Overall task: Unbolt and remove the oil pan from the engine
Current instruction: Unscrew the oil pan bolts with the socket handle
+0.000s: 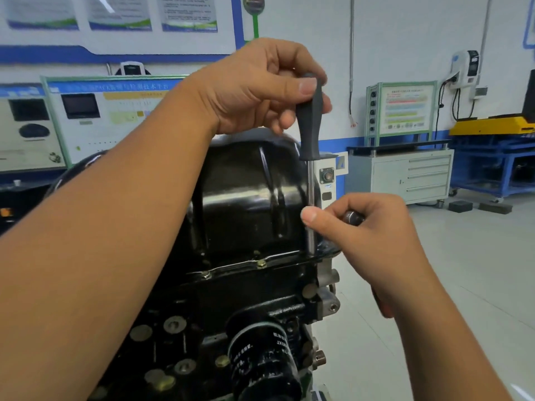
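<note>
Oil pan (254, 192), glossy black, sits on top of the upturned engine (231, 314), centre frame, flange seam running across with brass-coloured bolts (261, 264) in it; nothing seen inside the pan, closed side faces the camera. Nut driver (310, 157) stands upright at the pan's right flange corner, steel shaft tip down on the flange. Left hand (260, 88) reaches across, fingers and thumb curled round the top of the black handle. Right hand (362, 224) pinches the shaft low down with its thumb against it, fingers curled, also holding a small dark round piece; what it is, cannot tell. Oil filter (263, 357), black canister on the engine front, white print partly readable "JX08", rest too blurred. Behind: grey drawer cabinet (405, 175), drawers shut; wall posters (115, 13), text unreadable; yellow and blue equipment (492, 140) far right.
</note>
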Available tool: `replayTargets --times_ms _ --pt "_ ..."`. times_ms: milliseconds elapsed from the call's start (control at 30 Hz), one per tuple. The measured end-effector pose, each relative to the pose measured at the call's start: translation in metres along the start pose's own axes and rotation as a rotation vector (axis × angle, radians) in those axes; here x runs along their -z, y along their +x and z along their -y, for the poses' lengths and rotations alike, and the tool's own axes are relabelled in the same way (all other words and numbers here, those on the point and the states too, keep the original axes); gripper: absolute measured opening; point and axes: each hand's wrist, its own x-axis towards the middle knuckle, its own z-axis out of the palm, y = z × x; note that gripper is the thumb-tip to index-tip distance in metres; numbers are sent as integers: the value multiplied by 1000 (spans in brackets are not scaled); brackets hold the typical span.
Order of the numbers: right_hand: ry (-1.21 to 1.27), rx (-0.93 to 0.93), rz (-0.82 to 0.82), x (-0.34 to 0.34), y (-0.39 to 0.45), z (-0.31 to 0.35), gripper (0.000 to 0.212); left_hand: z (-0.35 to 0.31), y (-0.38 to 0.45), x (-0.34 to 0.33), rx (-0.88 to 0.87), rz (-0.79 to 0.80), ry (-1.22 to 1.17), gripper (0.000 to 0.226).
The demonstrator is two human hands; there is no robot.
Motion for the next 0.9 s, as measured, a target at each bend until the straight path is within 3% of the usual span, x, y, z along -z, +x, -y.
replayTargets --times_ms 167,233,367,500,600,733,900 --pt "-40 74 28 -5 4 -5 31 4 6 -6 23 -100 53 18" --pt "-50 100 -12 -7 -2 -6 31 3 4 -6 55 -35 42 16" --pt "-74 71 -15 -6 -13 -7 31 1 1 -2 57 117 5 34" --pt "-73 23 -35 -11 -26 -6 32 3 2 -2 29 -12 37 20" --pt "-61 -11 -110 -17 -31 -8 23 6 6 -6 27 -83 32 24" --pt "-123 7 -208 -24 -32 -11 27 3 4 -2 45 75 -30 31" --pt "-196 46 -144 -24 -32 -12 22 1 1 4 41 203 -110 37"
